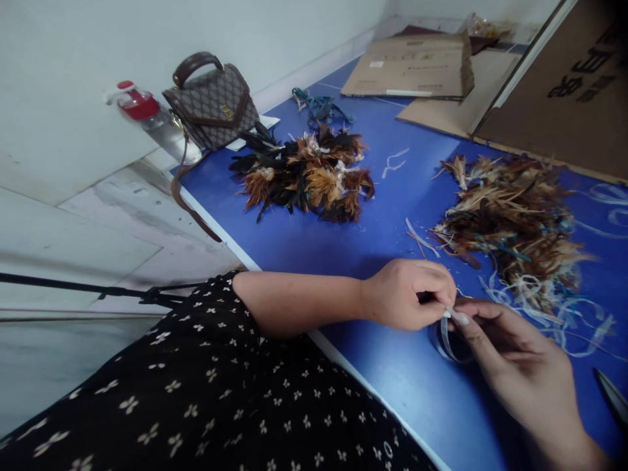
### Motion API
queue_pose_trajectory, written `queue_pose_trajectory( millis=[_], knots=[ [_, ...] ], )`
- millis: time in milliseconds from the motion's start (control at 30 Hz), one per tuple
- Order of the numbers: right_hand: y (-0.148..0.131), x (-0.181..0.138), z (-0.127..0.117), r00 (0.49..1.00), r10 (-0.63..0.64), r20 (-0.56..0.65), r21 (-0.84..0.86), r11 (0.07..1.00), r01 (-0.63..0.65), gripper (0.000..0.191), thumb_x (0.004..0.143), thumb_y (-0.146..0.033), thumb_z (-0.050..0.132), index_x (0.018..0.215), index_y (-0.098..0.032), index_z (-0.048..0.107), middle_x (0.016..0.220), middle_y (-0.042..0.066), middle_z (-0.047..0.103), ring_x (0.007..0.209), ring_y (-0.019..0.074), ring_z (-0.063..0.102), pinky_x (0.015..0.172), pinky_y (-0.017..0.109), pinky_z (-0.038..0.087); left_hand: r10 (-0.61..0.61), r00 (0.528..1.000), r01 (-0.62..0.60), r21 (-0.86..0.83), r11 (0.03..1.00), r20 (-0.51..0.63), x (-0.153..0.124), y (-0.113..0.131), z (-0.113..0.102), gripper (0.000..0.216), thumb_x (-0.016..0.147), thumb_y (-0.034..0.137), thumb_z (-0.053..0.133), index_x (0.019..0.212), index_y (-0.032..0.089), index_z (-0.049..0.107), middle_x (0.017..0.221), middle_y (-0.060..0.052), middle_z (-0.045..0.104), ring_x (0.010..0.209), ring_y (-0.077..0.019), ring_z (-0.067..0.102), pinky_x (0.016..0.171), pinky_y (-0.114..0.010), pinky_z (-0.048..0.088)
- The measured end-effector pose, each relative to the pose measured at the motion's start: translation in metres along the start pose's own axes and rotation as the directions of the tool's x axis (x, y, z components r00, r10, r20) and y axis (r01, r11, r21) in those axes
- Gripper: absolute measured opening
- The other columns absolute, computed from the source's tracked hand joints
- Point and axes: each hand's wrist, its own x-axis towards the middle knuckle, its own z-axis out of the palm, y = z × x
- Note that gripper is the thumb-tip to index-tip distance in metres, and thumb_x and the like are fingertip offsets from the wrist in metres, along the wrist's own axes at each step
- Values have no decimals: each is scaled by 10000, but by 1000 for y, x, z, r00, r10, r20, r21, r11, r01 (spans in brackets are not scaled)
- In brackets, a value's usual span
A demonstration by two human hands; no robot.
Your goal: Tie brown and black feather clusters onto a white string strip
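My left hand (pixel 411 293) is closed in a loose fist over the blue table (pixel 392 216), pinching the end of a thin pale plastic strip (pixel 447 340). My right hand (pixel 510 356) meets it from the right, thumb and forefinger pinched on the same strip end. The strip curls in a loop below the fingers. A loose pile of brown feathers mixed with pale strips (pixel 515 222) lies just beyond my hands. A second heap of bundled brown and black feathers (pixel 307 173) sits farther left.
A patterned handbag (pixel 212 104) and a red-capped bottle (pixel 150 118) stand at the table's far left corner. Flattened cardboard (pixel 417 65) and a large box (pixel 569 85) lie at the back. A dark blade tip (pixel 613 396) shows at the right edge. Teal string (pixel 318 108) lies behind the feathers.
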Motion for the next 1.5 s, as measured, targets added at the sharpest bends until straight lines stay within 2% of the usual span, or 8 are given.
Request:
queue_pose_trajectory(
  millis=[200, 367, 667, 800, 933, 1133, 1333, 1500],
  knots=[
    [5, 0, -2, 995, 89, -55, 61, 994, -86, 458, 857, -611, 918, 1129, -251, 840, 983, 55, 852, 788, 195, 813, 701, 258, 689, 62, 997, -60, 67, 996, -39, -2, -3, 7, 88, 951, 170, 771, 872, 206, 758, 1076, -112, 823, 1096, -192, 780, 1011, -324, 639],
    [10, 1, -7, 999, -22, -40, -32, 999, 20, 304, 899, -530, 895, 1085, -290, 885, 1149, 55, 861, 997, 212, 835, 927, 277, 689, 107, 994, -106, 77, 991, -1, -3, -4, 6, 131, 1020, 199, 704, 926, 181, 794, 1109, -137, 778, 1150, -204, 769, 1018, -324, 625],
    [10, 3, -3, 959, -267, -93, -177, 953, 248, 84, 932, -387, 851, 985, -322, 839, 1082, 42, 814, 936, 238, 780, 928, 391, 657, 164, 986, -164, 88, 983, 0, -2, -11, 7, 105, 1015, 194, 719, 930, 182, 780, 1038, -124, 758, 1075, -201, 753, 985, -327, 625],
    [8, 1, 0, 962, -243, -123, -166, 961, 221, 102, 950, -398, 830, 984, -304, 808, 1071, 50, 798, 941, 235, 761, 947, 394, 637, 234, 972, -227, 139, 964, -33, -2, -14, 9, 145, 1037, 196, 669, 934, 172, 769, 994, -123, 759, 1055, -199, 740, 989, -324, 627],
    [8, 1, 0, 984, -141, -112, -99, 987, 130, 225, 942, -435, 844, 1120, -298, 831, 1091, 45, 824, 918, 200, 784, 893, 315, 653, 204, 979, -199, 160, 967, -16, -2, -11, 8, 201, 1083, 215, 613, 1009, 161, 792, 1050, -130, 769, 1110, -196, 736, 1017, -324, 625],
    [7, 5, -10, 970, -242, -23, -174, 956, 234, 144, 932, -413, 859, 1036, -316, 880, 1107, 44, 843, 959, 221, 813, 938, 330, 687, 133, 990, -136, 102, 985, 36, -3, -11, 3, 180, 1078, 212, 651, 1051, 162, 821, 1116, -136, 772, 1169, -200, 737, 1066, -340, 619],
    [10, 6, -15, 948, -315, 53, -151, 935, 320, 86, 934, -319, 853, 1019, -312, 859, 1062, 41, 838, 910, 212, 811, 865, 304, 688, 194, 980, -194, -9, 981, 45, -2, -18, 5, 149, 1042, 224, 709, 1012, 155, 837, 1090, -148, 766, 1065, -195, 752, 1012, -333, 639],
    [16, 1, -10, 938, -346, -15, -184, 923, 338, 96, 943, -334, 841, 1032, -309, 815, 1035, 16, 815, 849, 184, 771, 838, 303, 651, 142, 986, -146, 35, 989, 85, -2, -12, 4, 241, 1108, 220, 611, 1052, 120, 823, 1098, -161, 773, 1117, -200, 739, 1038, -352, 632]
  ],
)
